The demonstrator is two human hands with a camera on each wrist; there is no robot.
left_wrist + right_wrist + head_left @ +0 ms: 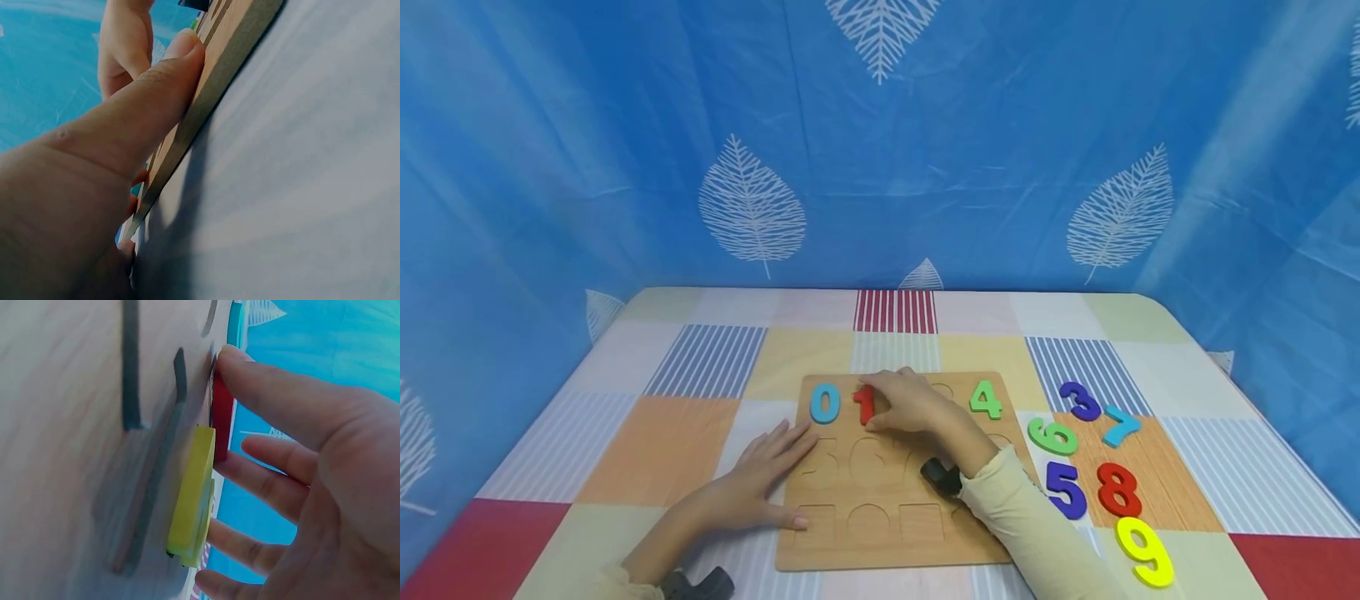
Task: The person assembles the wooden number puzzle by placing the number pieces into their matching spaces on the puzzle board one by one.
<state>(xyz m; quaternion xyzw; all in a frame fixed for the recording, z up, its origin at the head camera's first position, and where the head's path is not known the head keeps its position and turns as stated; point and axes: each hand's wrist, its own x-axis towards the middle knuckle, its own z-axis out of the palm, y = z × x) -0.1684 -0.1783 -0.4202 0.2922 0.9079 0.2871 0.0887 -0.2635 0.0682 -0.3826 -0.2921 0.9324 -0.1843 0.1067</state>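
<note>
My right hand (912,403) pinches a red number 1 (864,404) between thumb and index finger at the top row of a wooden number board (895,557). In the right wrist view, the thumb touches one end of the red piece (222,419) and the index finger the other. A yellow piece (192,497) sits on the board beneath that hand; the head view hides it. My left hand (752,483) rests at the board's left edge with fingers extended, its thumb (169,81) on the rim. A blue 0 (824,404) and a green 4 (985,400) sit in the top row.
Loose numbers lie right of the board: a purple 3 (1080,401), blue 7 (1121,426), green 6 (1052,436), purple 5 (1066,492), red 8 (1119,490) and yellow 9 (1144,552). A patchwork cloth (655,442) covers the table; a blue curtain (925,167) hangs behind.
</note>
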